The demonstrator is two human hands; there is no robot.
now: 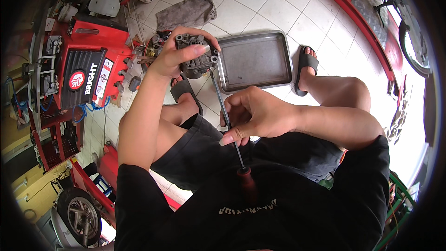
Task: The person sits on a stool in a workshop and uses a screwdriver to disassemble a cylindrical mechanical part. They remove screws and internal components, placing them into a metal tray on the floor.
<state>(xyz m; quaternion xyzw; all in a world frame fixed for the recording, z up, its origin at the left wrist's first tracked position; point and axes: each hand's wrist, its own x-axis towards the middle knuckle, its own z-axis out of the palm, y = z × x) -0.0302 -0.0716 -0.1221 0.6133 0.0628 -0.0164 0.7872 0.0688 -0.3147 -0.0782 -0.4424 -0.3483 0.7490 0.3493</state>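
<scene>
My left hand (179,56) is closed round a grey metal engine part, which looks like a small cylinder head (197,67), with the thumb lying across its top. Between the thumb and fingers of my right hand (253,114) is the thin shaft of a long screwdriver (218,88). Its tip meets the lower right side of the engine part, by a round boss. The red handle points back toward my chest and lies against the black shirt.
A shallow metal tray (253,86) rests on the tiled floor between my feet. Beyond it lies a crumpled grey rag (188,11). A red machine (100,42) with a black grille stands at left, and a wheel (81,216) sits at lower left. Red framing (348,23) crosses the upper right.
</scene>
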